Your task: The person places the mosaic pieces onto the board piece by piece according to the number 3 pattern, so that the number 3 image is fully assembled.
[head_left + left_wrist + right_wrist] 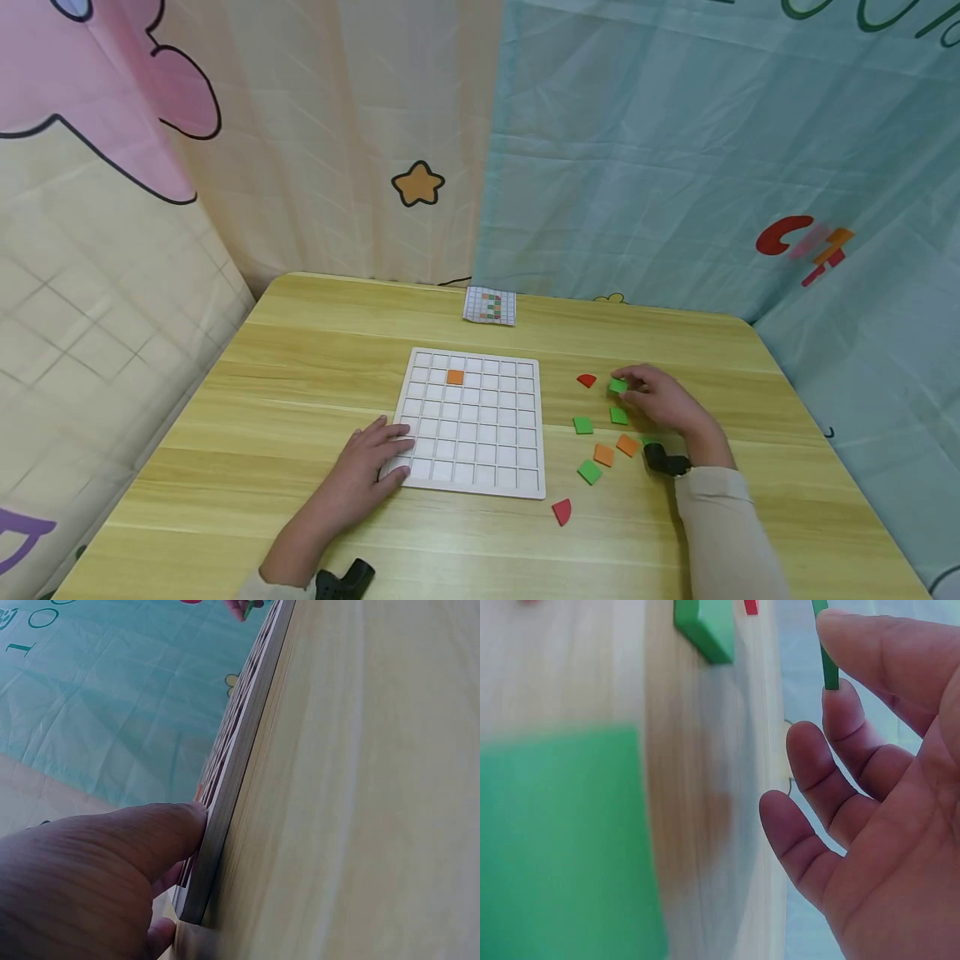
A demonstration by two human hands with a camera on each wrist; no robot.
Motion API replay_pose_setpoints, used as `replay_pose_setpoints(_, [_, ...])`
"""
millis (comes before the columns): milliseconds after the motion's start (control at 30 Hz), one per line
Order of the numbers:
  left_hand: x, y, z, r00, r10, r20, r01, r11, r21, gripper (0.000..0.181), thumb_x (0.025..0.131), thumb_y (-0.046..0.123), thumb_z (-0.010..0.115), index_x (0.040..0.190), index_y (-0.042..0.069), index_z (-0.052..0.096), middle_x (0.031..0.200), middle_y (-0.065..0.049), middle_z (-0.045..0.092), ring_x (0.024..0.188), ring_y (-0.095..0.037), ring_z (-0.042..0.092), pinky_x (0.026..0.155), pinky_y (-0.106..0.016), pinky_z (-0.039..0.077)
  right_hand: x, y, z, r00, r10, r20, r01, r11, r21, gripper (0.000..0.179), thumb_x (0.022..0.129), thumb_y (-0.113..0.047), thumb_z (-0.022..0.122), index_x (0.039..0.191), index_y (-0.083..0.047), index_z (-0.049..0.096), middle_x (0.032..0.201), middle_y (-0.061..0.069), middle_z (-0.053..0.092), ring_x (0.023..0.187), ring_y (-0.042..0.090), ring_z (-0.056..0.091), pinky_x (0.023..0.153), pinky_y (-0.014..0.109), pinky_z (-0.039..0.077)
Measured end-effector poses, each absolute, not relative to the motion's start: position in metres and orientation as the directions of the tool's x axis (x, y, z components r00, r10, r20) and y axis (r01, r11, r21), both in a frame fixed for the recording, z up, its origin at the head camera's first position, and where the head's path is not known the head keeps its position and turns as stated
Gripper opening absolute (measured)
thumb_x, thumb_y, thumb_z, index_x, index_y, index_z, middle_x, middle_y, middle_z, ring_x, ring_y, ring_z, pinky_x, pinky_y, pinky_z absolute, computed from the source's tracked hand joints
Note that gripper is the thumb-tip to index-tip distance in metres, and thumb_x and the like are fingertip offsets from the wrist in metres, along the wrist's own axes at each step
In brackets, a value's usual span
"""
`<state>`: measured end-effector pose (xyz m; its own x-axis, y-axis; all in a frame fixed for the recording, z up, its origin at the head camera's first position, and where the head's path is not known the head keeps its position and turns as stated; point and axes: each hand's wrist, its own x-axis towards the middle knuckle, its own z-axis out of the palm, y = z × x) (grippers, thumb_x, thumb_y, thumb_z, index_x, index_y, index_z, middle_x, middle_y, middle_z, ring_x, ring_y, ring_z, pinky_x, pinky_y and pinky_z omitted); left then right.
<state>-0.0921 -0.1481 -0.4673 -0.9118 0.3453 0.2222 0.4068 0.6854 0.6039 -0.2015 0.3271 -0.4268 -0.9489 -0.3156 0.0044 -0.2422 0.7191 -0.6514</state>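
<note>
fingers (843, 705) of a person's right hand (663, 404) pinch a green tile (617, 386) between thumb and index fingertip, to the right of a white board (477, 456); the right wrist view shows the tile edge-on and the other fingers bent and spread apart. just left of the pinched tile lies a red wedge (587, 380), and just nearer the person a second green tile (618, 415). another green one rests to that tile's left, with two orange tiles (603, 454) nearer still, close together, and one more green beside them; a further green piece is partly hidden by the right wrist's black camera (666, 460). a second red wedge sits near the board's lower right corner. on the board's grid, one orange tile fills a square in the second row from the far edge, third from the left. the left hand (367, 467), fingers extended and apart, rests on the board's left edge. beyond, a patterned card (490, 306) lies at the far edge of the wooden table (345, 317), before blue and cream curtains (600, 167).
</note>
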Motion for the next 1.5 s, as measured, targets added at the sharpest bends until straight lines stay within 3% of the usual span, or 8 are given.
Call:
replay_pose_setpoints(633, [-0.092,-0.148,-0.465,-0.915,0.345,0.21,0.399,0.691,0.603,0.035,0.089,0.012,0.073,0.123,0.003,0.069,0.137,-0.011,0.058,0.141,-0.044,0.034,0.111,-0.068,0.019,-0.219,0.279,-0.423,-0.94,-0.341,0.002,-0.25,0.687,-0.683,0.031,0.098,-0.007,0.061,0.128,0.0,0.062,0.126,0.018,0.056,0.109,0.033,0.053,0.091,0.049,0.046])
replay_pose_setpoints(867, [-0.092,-0.148,-0.464,-0.912,0.345,0.219,0.405,0.686,0.604,0.035,0.089,0.011,0.073,0.122,0.002,0.069,0.137,-0.012,0.058,0.14,-0.044,0.034,0.111,-0.069,0.019,-0.225,0.263,-0.426,-0.927,-0.374,0.019,-0.281,0.66,-0.696,0.029,0.097,-0.005,0.062,0.126,-0.001,0.063,0.119,0.015,0.058,0.1,0.028,0.051,0.086,0.044,0.046])
replay_pose_setpoints(1167, [-0.092,-0.147,-0.466,-0.917,0.34,0.21,0.395,0.693,0.603,0.035,0.089,0.012,0.074,0.122,0.003,0.069,0.137,-0.011,0.058,0.141,-0.043,0.034,0.112,-0.067,0.019,-0.232,0.237,-0.426,-0.92,-0.392,-0.013,-0.277,0.672,-0.687,0.028,0.097,-0.008,0.063,0.125,-0.005,0.064,0.117,0.011,0.059,0.102,0.027,0.052,0.09,0.044,0.045])
replay_pose_setpoints(1500, [-0.091,-0.148,-0.465,-0.913,0.344,0.22,0.404,0.688,0.603,0.035,0.089,0.011,0.073,0.123,0.002,0.069,0.137,-0.012,0.058,0.14,-0.044,0.035,0.111,-0.068,0.02,-0.235,0.212,-0.423,-0.906,-0.424,-0.002,-0.295,0.634,-0.715,0.028,0.095,-0.006,0.064,0.123,-0.006,0.066,0.11,0.008,0.057,0.1,0.026,0.049,0.086,0.041,0.044])
